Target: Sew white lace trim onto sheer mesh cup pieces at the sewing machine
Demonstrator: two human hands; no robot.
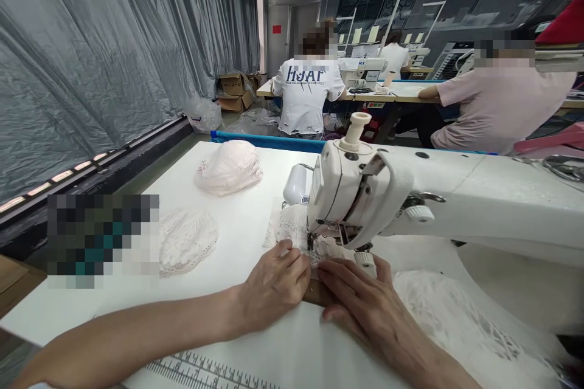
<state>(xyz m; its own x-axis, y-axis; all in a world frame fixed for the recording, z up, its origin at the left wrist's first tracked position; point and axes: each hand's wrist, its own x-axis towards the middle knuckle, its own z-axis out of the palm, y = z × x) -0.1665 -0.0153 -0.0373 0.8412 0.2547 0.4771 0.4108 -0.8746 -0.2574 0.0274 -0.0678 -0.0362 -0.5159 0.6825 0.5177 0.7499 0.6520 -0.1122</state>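
A white sewing machine [347,188] reaches in from the right, its needle and presser foot down by a piece of white lace fabric [292,223]. Just left of the foot, my left hand [280,276] is closed, with its curled fingers pinching the near edge of the lace. My right hand [365,298] lies palm down in front of the foot, fingers stretched over the lace beside a brown patch on the table. The fingertips and part of the lace under the machine head are hidden.
A pale pink pile of fabric [232,167] and a white lace piece [188,240] lie left on the white table [246,225]. More white lace [447,304] is at right. A printed ruler scale [205,371] runs along the front. Other people sit at machines beyond.
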